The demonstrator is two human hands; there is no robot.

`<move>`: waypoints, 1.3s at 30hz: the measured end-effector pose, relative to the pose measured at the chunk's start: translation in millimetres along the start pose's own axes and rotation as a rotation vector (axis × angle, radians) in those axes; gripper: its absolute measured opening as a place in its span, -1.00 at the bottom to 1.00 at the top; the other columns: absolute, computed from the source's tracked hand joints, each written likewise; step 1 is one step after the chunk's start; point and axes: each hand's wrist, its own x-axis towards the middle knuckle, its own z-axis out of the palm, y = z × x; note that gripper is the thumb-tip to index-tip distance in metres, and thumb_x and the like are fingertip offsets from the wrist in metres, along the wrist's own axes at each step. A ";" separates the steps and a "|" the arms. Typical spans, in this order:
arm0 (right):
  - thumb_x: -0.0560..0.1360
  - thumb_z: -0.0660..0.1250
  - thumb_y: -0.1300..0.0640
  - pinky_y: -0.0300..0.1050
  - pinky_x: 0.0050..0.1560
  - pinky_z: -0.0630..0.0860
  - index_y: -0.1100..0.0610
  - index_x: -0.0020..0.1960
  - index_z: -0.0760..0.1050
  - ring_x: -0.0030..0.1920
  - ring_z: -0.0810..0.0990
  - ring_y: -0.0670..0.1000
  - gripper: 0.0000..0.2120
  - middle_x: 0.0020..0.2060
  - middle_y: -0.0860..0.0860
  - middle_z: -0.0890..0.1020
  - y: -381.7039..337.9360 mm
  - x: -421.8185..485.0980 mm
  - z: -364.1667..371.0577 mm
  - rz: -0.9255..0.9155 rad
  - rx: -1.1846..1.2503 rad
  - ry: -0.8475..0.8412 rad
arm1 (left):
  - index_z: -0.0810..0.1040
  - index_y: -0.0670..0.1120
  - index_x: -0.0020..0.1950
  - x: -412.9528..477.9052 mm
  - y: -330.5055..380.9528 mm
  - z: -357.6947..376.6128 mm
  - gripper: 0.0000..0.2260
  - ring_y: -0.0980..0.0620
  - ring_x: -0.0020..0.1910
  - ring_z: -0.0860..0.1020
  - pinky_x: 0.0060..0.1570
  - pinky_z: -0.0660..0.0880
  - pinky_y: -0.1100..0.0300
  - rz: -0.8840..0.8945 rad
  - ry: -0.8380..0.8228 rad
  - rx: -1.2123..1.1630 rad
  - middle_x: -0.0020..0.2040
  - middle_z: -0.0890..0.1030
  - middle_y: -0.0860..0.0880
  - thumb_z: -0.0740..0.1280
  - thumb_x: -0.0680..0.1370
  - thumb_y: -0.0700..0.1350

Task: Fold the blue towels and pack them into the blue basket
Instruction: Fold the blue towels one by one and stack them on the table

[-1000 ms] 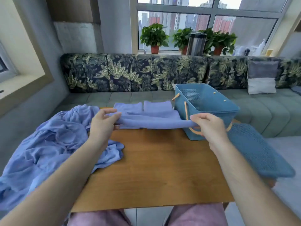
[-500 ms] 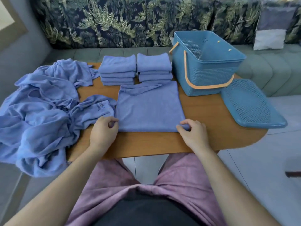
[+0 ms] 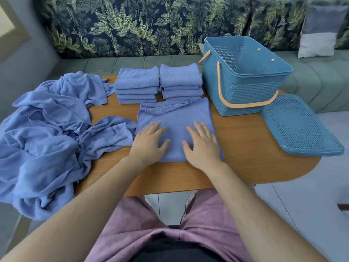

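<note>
A blue towel [image 3: 174, 118], folded once, lies flat on the wooden table [image 3: 245, 148] in front of me. My left hand [image 3: 149, 142] and my right hand [image 3: 202, 144] rest palm down on its near half, fingers spread, gripping nothing. Behind it stand two stacks of folded blue towels, the left stack [image 3: 137, 85] and the right stack [image 3: 181, 82]. A heap of unfolded blue towels [image 3: 41, 137] covers the table's left end and hangs over its edge. The blue basket [image 3: 243, 76] with an orange handle stands empty at the back right.
The basket's perforated blue lid [image 3: 298, 125] lies on the table's right end, past the edge. A sofa with leaf-print back cushions [image 3: 151, 25] runs behind the table, with a grey-white pillow [image 3: 321, 33] at the right. My lap in purple shorts is below.
The towel went from held stretched in the air to laid on the table. My hands let go of its near corners and moved onto its surface, flat.
</note>
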 end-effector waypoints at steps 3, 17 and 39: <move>0.67 0.02 -0.23 0.01 0.61 -0.20 -0.01 0.66 0.00 0.64 -0.18 0.03 -0.36 0.66 -0.02 -0.07 1.3 -1.6 6.1 0.022 -0.073 -0.141 | 0.23 0.13 0.60 -4.7 -4.2 14.2 -0.31 0.01 0.63 0.04 0.56 -0.04 0.01 -0.019 -0.050 0.056 0.63 0.13 0.08 -0.07 0.53 0.38; 0.63 0.14 -0.18 0.00 0.57 -0.04 -0.03 0.59 0.23 0.63 -0.02 0.03 -0.43 0.64 -0.04 0.09 -3.8 3.2 4.2 -0.027 -0.044 -0.120 | 0.35 0.07 0.55 -8.1 8.1 13.3 -0.32 -0.01 0.62 0.08 0.55 0.03 0.02 -0.005 -0.025 0.051 0.61 0.21 0.07 -0.03 0.53 0.36; 0.54 0.31 0.07 0.07 0.21 0.36 0.01 0.28 0.53 0.16 0.46 0.12 -0.69 0.13 -0.01 0.54 78.5 111.7 7.5 0.001 0.087 0.305 | 0.64 -0.05 0.22 102.1 -80.0 -2.2 -0.77 -0.13 0.04 0.49 0.07 0.44 -0.04 -0.039 0.222 -0.150 0.05 0.55 -0.01 0.37 0.59 -0.06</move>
